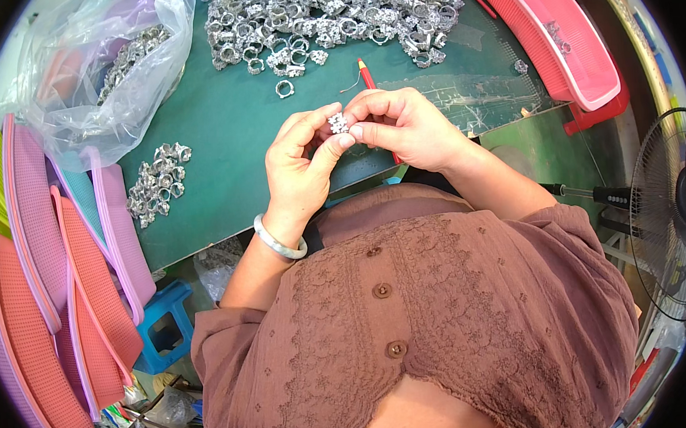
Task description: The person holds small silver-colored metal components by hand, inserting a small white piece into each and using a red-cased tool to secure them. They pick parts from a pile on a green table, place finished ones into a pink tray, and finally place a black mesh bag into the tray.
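Both hands meet over the near edge of a green table (225, 127). Between their fingertips sits a small silver ring (339, 123) with a sparkly top. My left hand (301, 165), with a pale bangle (277, 242) on its wrist, pinches the ring from the left. My right hand (404, 126) pinches it from the right. A red pencil-like tool (366, 75) lies on the table just beyond my right hand and runs under it. A big heap of silver rings (329, 12) covers the far part of the table. A smaller pile of rings (156, 183) lies to my left.
A clear plastic bag (94, 72) with more rings lies at the far left. Stacked pink, orange and green trays (54, 290) lean at the left. A pink tray (553, 28) stands at the far right. A blue stool (164, 326) and a fan (669, 215) stand below table level.
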Tool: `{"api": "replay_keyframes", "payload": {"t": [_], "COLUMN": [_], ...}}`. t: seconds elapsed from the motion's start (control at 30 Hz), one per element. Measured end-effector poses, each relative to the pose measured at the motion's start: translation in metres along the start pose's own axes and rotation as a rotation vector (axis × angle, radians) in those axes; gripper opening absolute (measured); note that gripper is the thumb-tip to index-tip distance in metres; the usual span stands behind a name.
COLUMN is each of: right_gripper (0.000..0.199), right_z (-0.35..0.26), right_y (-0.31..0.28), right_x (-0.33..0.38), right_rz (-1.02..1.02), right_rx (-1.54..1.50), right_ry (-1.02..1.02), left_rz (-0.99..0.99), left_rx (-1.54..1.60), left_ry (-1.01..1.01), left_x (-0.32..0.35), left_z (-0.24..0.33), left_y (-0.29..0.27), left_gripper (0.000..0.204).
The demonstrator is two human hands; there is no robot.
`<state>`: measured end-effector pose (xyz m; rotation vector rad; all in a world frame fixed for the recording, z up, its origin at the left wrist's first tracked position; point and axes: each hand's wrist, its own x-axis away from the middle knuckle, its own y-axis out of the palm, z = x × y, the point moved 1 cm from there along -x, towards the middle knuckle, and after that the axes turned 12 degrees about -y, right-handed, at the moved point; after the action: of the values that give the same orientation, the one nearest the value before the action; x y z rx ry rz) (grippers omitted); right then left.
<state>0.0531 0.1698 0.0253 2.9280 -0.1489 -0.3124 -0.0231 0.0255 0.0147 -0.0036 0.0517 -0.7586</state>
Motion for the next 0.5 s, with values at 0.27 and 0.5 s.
{"api": "replay_keyframes", "payload": {"t": [0.27,0.5], "right_gripper": [0.011,0.011], "right_z": [-0.0022,-0.0024], "right_y": [0.0018,0.0031], "right_x": [-0.0005,-0.0014], "right_rz": [-0.006,-0.019], "right_rx": [0.014,0.054], "right_ry": [-0.026,-0.042], "left_rz": [-0.020,0.002], "left_rx": [-0.011,0.004], "left_ry": [-0.035,0.004], "left_x": [0.0016,0.0009], "left_z": [0.0015,-0.0005], "left_y": [-0.0017,-0.0016], "left_gripper": [0.032,0.032]}}
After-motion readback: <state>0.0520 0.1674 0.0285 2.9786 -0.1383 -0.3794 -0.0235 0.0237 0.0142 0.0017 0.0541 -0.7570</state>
